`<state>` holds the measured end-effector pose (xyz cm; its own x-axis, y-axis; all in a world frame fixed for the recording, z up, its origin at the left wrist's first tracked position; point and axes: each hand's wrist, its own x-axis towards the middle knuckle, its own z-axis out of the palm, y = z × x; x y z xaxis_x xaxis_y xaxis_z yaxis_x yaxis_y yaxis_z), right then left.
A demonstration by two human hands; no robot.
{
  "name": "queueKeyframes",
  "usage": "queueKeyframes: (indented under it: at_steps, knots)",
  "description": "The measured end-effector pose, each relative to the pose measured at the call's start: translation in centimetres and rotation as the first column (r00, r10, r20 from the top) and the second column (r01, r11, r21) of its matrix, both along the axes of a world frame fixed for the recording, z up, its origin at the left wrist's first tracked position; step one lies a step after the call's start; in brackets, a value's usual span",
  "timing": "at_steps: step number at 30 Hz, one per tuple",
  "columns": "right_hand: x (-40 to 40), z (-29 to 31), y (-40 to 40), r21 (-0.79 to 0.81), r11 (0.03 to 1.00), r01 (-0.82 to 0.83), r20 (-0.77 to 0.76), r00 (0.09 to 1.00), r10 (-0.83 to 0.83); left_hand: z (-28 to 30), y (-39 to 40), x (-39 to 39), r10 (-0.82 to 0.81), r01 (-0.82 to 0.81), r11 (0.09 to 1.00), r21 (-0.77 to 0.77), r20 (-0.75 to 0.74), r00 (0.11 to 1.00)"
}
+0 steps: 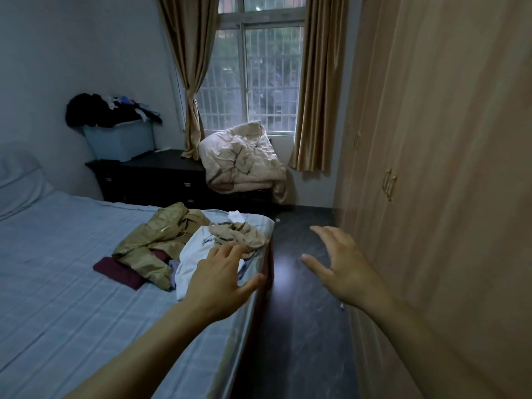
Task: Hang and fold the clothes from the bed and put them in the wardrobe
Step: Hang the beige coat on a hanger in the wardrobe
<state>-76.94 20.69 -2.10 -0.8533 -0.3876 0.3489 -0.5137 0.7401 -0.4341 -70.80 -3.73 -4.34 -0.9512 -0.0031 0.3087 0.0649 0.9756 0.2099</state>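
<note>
Left hand (223, 279) hovers fingers spread, holding nothing, over the near end of the clothes pile (184, 246) at the bed (72, 283) right edge; pile runs far-left from its fingertips; right hand (341, 267), spread and empty, is over the floor (299, 326), farther off; wardrobe (437, 168) right.

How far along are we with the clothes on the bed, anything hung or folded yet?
Nothing looks done: the clothes pile lies crumpled at the edge of the bed, and the wardrobe doors are closed. In hand: nothing; the left hand reaches open over the white garment, the right hand is open above the floor. All hanging, folding and storing remains.
</note>
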Motion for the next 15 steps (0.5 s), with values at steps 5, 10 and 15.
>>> queueKeyframes:
  at_steps: [5,10,15]
  knots:
    - [-7.8,-1.6,-1.4,0.026,0.999,-0.028,0.024,0.999,0.028,-2.1,-0.8,-8.4,0.022,-0.023,0.999,0.034,0.009,1.000]
    - [-17.4,-1.6,-3.2,0.099,0.995,-0.031,0.015,0.999,0.030,-3.6,-1.2,-18.6,-0.002,0.005,0.996,0.086,-0.037,0.999]
    - [-27.3,-2.0,-4.0,0.176,0.984,-0.006,0.065,0.998,-0.005,-3.3,-2.9,-29.1,-0.033,0.040,0.993,0.109,-0.064,0.997]
